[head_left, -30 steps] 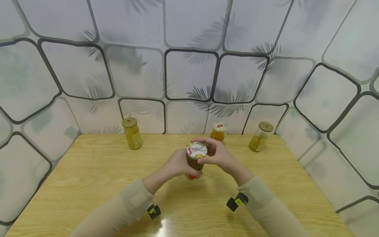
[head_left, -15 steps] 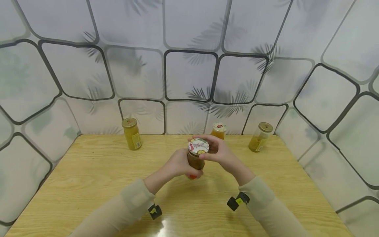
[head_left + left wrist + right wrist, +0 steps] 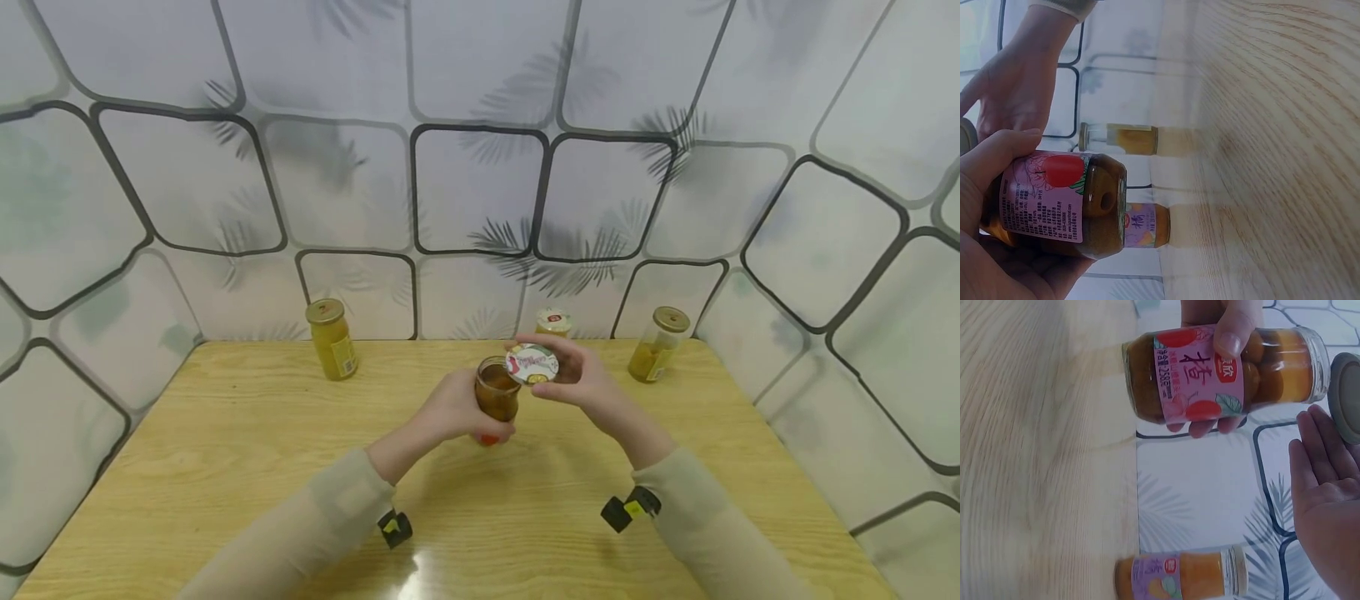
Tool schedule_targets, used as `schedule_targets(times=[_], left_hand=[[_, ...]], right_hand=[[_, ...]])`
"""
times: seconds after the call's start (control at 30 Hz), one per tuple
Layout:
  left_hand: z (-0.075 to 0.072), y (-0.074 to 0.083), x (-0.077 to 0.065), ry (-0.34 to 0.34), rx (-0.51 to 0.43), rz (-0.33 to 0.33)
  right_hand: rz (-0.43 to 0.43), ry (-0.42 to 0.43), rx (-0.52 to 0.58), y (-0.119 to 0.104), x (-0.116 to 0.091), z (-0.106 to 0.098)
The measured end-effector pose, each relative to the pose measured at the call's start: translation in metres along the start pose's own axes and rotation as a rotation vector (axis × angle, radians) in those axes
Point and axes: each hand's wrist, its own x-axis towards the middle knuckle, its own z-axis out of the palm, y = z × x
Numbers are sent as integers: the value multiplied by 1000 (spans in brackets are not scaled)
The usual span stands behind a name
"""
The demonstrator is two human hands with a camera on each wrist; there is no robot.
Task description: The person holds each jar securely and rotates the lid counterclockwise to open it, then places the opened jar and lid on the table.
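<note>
My left hand grips a glass jar of fruit in brown syrup around its body, above the table. In the right wrist view the jar has a pink label with red fruit, and its threaded mouth is bare. My right hand pinches the round printed lid by its edge, just right of the jar's mouth. The lid is apart from the rim in the right wrist view, its underside toward the jar. In the left wrist view the left thumb and fingers wrap the jar.
A yellow-filled jar stands at the back left of the wooden table. Behind my right hand is an orange-filled jar, partly hidden. A part-filled jar with a gold lid stands at the back right. A patterned wall rises behind.
The lid has come off the jar and moved right with my right hand, showing the jar's mouth. My left hand holds the jar in nearly the same spot.
</note>
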Motion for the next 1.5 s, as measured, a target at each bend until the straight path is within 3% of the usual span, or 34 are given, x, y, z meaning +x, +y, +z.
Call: schedule_targets(times=[0.3, 0.57, 1.03, 1.3, 1.5], left_hand=[[2, 2, 6, 6, 19, -14], [6, 3, 15, 9, 20, 14], [14, 15, 35, -10, 38, -26], [20, 21, 47, -19, -22, -24], [31, 21, 57, -2, -17, -18]], right_hand=[[59, 70, -87, 0, -19, -20], [74, 112, -168, -3, -43, -43], [66, 89, -158, 2, -81, -64], [101, 165, -183, 13, -103, -72], [116, 187, -191, 21, -116, -75]])
